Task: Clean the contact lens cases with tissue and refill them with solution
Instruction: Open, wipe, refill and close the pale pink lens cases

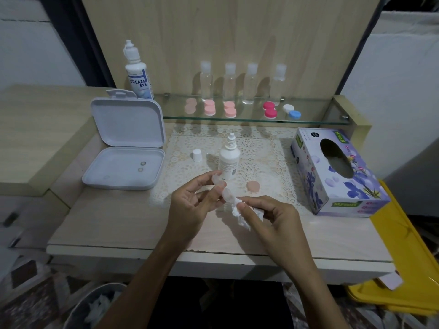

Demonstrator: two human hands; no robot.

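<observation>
My left hand [193, 205] holds a clear, uncapped contact lens case [222, 188] above the table, fingers curled round it. My right hand [266, 217] pinches a crumpled white tissue [238, 213] against the case's near cup. A peach cap [253, 187] lies on the lace mat just behind my hands. An open white solution bottle [229, 160] stands upright behind the case, its white cap [197, 155] beside it to the left.
An open white box [126, 150] with two lenses sits at the left. A tissue box [337, 172] lies at the right. The glass shelf [249, 118] carries several capped lens cases, clear bottles and a large solution bottle [137, 72]. A bin [95, 305] stands below left.
</observation>
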